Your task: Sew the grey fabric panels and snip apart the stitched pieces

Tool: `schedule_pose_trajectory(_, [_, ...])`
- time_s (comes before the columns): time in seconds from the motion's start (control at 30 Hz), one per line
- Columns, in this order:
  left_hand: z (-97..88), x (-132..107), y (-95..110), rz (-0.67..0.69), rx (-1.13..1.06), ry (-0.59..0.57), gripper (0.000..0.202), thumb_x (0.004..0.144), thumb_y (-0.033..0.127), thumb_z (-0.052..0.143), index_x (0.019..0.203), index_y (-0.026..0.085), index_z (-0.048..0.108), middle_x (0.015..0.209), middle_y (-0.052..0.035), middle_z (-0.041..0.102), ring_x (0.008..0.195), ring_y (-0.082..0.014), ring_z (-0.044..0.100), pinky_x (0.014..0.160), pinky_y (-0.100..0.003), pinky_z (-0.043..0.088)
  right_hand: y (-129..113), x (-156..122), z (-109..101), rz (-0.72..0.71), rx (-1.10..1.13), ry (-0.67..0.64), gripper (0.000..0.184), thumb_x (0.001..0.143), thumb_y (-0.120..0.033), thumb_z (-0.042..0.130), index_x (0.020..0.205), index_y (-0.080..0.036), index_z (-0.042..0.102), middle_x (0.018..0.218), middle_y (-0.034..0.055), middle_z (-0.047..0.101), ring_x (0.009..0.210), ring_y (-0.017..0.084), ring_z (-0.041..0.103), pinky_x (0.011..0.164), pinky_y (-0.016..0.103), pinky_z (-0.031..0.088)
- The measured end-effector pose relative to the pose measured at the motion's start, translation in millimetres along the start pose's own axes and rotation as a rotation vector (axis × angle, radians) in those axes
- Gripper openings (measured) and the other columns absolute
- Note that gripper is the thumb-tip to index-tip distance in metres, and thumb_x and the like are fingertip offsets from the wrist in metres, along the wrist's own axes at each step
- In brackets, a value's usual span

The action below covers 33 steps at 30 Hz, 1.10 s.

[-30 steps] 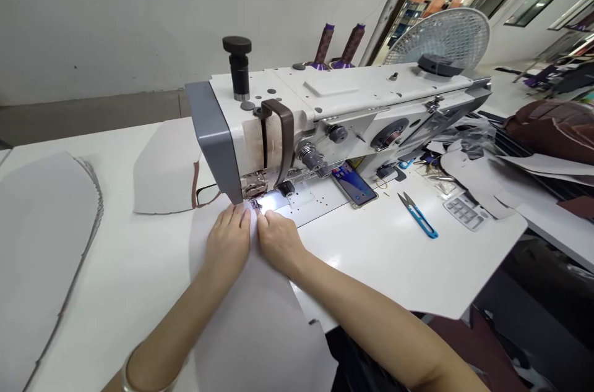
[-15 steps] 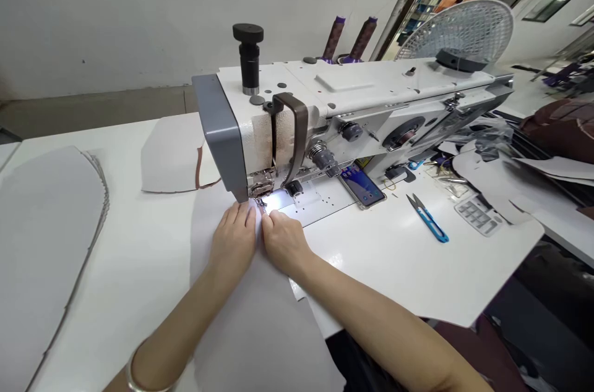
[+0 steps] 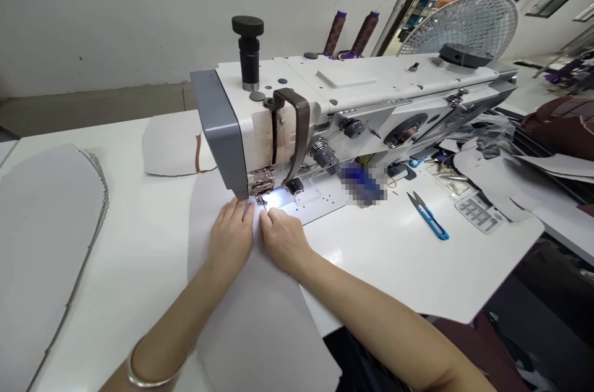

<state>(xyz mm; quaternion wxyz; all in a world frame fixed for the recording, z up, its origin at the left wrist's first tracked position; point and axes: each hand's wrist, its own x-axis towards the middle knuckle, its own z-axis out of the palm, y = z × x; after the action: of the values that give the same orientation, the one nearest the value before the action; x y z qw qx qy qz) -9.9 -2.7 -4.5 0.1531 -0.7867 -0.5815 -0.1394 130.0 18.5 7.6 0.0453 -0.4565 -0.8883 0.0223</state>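
Both my hands lie on a pale grey sheet (image 3: 250,324) of leather-like material, which runs under the presser foot (image 3: 260,185) of a white industrial sewing machine (image 3: 278,126). My left hand (image 3: 231,237) presses it just left of the needle, and a metal bangle circles that wrist. My right hand (image 3: 283,240) presses it just right of the needle, with the fingertips close to the lit needle plate (image 3: 315,203). The stitching point is partly hidden by the foot and my fingers.
A stack of grey cut pieces (image 3: 46,194) lies at left, and a brown-edged piece (image 3: 169,144) lies behind the machine head. Blue-handled snips (image 3: 427,222), a blurred phone (image 3: 362,185), a keypad (image 3: 476,214), thread cones (image 3: 352,33) and a fan (image 3: 464,24) surround the machine.
The view has tilted and shifted slightly. Both hands remain on the sheet beside the presser foot, with little visible movement.
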Motion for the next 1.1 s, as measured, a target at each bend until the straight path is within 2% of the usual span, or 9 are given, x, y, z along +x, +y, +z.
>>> schedule_pose_trajectory(0.23, [-4.7,-3.6,9.3,-0.010,0.006,-0.004,0.032,0.084,0.008,0.042,0.109,0.004,0.061,0.118,-0.0195,0.060,0.112,-0.0324,0.053,0.094,-0.044,0.044,-0.8,0.0,-1.3,0.001,0.010,0.005,0.016,0.088,-0.008,0.037,0.091,-0.016,0.051,0.080,0.0062,0.054,0.070,0.017,0.047,0.051,0.027,0.026])
schedule_pose_trajectory(0.47, [-0.7,-2.3,4.8,-0.008,-0.004,-0.016,0.034,0.084,0.007,0.039,0.111,0.003,0.059,0.117,-0.0194,0.060,0.112,-0.0319,0.052,0.096,-0.045,0.042,-0.1,0.1,-0.5,0.000,0.003,0.016,0.014,0.088,-0.009,0.039,0.090,-0.016,0.051,0.080,0.0056,0.054,0.071,0.018,0.049,0.051,0.028,0.026])
schedule_pose_trajectory(0.67, [-5.0,-4.4,12.4,-0.009,-0.021,0.010,0.032,0.084,0.009,0.041,0.108,0.004,0.061,0.117,-0.0198,0.060,0.111,-0.0327,0.053,0.093,-0.045,0.043,-0.1,0.7,-0.9,0.008,0.012,0.036,0.014,0.090,-0.010,0.038,0.089,-0.017,0.051,0.081,0.0053,0.054,0.070,0.017,0.048,0.050,0.028,0.024])
schedule_pose_trajectory(0.93, [-3.8,-1.6,7.0,-0.014,-0.028,-0.014,0.032,0.086,0.009,0.039,0.111,0.003,0.059,0.118,-0.0203,0.059,0.113,-0.0318,0.051,0.095,-0.045,0.041,-0.3,-0.4,0.4,0.009,0.028,0.024,0.012,0.088,-0.010,0.040,0.091,-0.016,0.050,0.082,0.0066,0.054,0.074,0.018,0.049,0.053,0.027,0.028])
schedule_pose_trajectory(1.1, [-6.6,-3.4,14.7,0.006,-0.030,0.009,0.032,0.086,0.010,0.036,0.107,0.004,0.060,0.115,-0.0206,0.061,0.111,-0.0313,0.053,0.093,-0.046,0.043,0.0,1.2,-0.7,0.020,0.053,0.008,0.013,0.093,-0.013,0.038,0.095,-0.017,0.050,0.085,0.0061,0.054,0.076,0.018,0.049,0.054,0.026,0.031])
